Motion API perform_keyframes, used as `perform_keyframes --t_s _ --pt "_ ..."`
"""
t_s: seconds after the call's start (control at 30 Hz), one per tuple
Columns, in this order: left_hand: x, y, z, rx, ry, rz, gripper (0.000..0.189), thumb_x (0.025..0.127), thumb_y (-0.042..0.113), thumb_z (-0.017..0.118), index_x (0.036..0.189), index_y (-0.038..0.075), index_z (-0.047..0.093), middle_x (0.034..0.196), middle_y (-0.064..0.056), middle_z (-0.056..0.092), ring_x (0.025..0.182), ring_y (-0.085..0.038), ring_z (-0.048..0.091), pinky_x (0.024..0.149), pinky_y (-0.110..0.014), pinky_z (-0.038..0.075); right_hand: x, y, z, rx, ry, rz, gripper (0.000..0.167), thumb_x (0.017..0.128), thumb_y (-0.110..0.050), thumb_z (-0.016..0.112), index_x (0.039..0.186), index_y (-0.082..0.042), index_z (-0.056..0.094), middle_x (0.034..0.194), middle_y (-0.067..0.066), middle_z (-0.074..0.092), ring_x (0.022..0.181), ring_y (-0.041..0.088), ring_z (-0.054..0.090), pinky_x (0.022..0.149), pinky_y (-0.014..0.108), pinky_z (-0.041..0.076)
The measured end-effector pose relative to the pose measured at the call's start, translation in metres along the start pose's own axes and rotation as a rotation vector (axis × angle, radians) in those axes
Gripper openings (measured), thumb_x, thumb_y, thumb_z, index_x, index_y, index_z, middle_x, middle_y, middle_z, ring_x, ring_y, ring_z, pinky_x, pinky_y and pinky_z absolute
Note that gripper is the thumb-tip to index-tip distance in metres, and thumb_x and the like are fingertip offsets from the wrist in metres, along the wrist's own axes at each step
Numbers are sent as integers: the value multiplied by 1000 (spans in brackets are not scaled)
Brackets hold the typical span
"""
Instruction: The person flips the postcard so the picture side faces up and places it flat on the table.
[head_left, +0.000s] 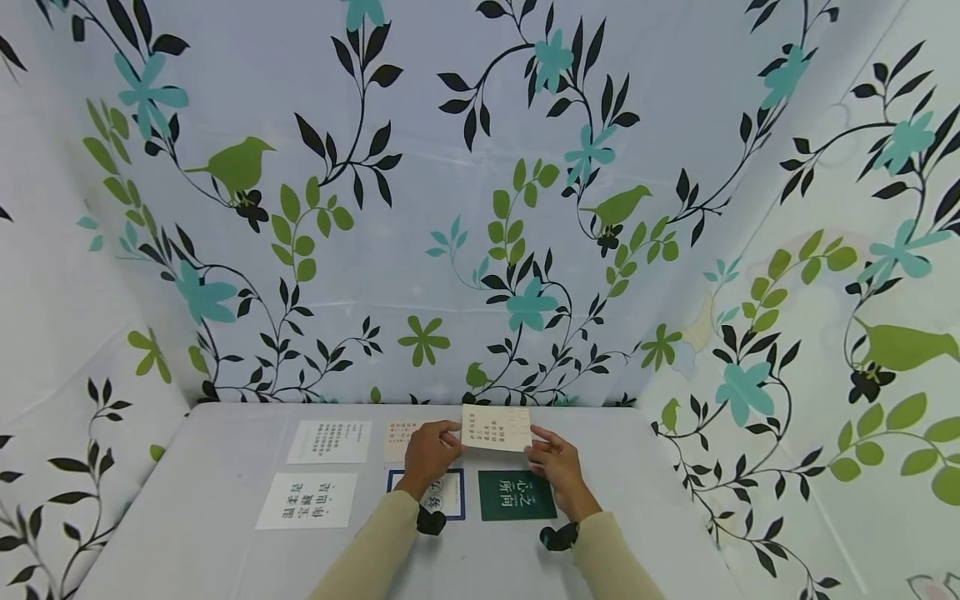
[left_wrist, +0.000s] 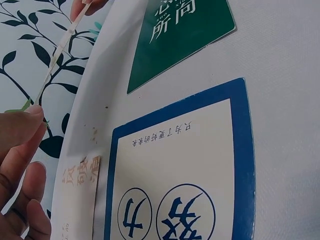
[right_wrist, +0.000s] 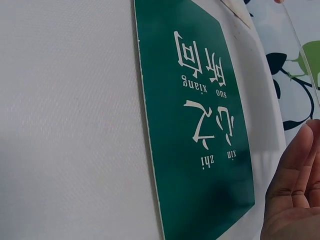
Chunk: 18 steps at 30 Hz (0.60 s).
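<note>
A cream card (head_left: 495, 427) with small brown lettering is held up off the table, tilted, between both hands. My left hand (head_left: 431, 454) pinches its left edge; in the left wrist view the card (left_wrist: 59, 47) shows edge-on beyond the thumb (left_wrist: 22, 122). At the opposite edge, my right hand (head_left: 557, 468) pinches it with thumb and fingers. Below lies a green card (head_left: 517, 495) with white characters, nearest the right hand. A blue-bordered card (left_wrist: 245, 150) lies under the left hand, partly hidden by it in the head view.
Two white cards with dark writing, an upper one (head_left: 330, 442) and a lower one (head_left: 306, 501), lie at the left. A peach card (head_left: 397, 439) is partly covered by the left hand. The white table (head_left: 202, 500) meets a patterned cloth backdrop (head_left: 420, 250).
</note>
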<state>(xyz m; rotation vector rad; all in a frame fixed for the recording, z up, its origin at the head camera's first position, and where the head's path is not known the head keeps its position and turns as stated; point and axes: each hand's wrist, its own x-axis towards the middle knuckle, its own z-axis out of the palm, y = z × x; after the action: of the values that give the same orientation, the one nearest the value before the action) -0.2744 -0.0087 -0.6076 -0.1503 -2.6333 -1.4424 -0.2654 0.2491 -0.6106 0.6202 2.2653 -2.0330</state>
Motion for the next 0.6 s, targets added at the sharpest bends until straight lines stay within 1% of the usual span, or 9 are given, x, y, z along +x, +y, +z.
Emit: perform_keyframes --t_s 0.13,0.27,0.33,0.43,0.5,0.53,0.6 --pt "0 0 -1 -18 9 3 36 86 15 87 120 7 80 82 -1 77 68 -12 59 63 -30 46 1 1 0 -7 4 2 48 93 -11 80 139 -22 71 121 6 75 103 23 72 81 32 61" --pt "0 0 -1 -12 10 -19 32 86 16 87 116 9 81 84 1 78 74 -12 62 67 -30 47 1 1 0 -23 6 7 47 94 -12 79 139 -22 71 121 6 75 104 23 72 82 31 61" --pt "0 1 -1 -12 19 -14 28 85 15 87 112 8 82 84 -1 79 77 -14 64 69 -32 49 0 1 0 -38 6 1 46 95 -13 79 139 -22 71 122 7 76 104 24 71 82 31 61" --pt "-1 1 -2 -8 23 -31 19 85 15 88 103 11 83 83 1 78 79 -15 66 72 -34 50 -1 2 -1 -58 7 -11 43 97 -13 77 139 -21 71 122 7 76 104 24 71 82 31 60" --pt "-1 0 -1 -1 20 -30 14 84 15 88 97 13 82 82 1 77 78 -14 66 73 -36 50 -2 3 -1 -67 13 -16 41 98 -14 76 138 -21 71 120 7 76 102 23 70 81 30 60" --pt "-1 -1 -1 2 14 -45 12 84 15 88 95 15 82 82 3 77 77 -13 66 74 -35 51 -2 3 -2 -68 16 -19 40 98 -14 75 137 -20 72 119 7 76 101 23 70 80 30 60" --pt "-2 -2 0 5 5 -51 10 84 15 88 92 16 82 81 4 76 76 -12 65 75 -36 51 -2 4 -2 -64 23 -26 38 98 -14 75 136 -19 72 117 6 76 99 21 70 79 29 59"
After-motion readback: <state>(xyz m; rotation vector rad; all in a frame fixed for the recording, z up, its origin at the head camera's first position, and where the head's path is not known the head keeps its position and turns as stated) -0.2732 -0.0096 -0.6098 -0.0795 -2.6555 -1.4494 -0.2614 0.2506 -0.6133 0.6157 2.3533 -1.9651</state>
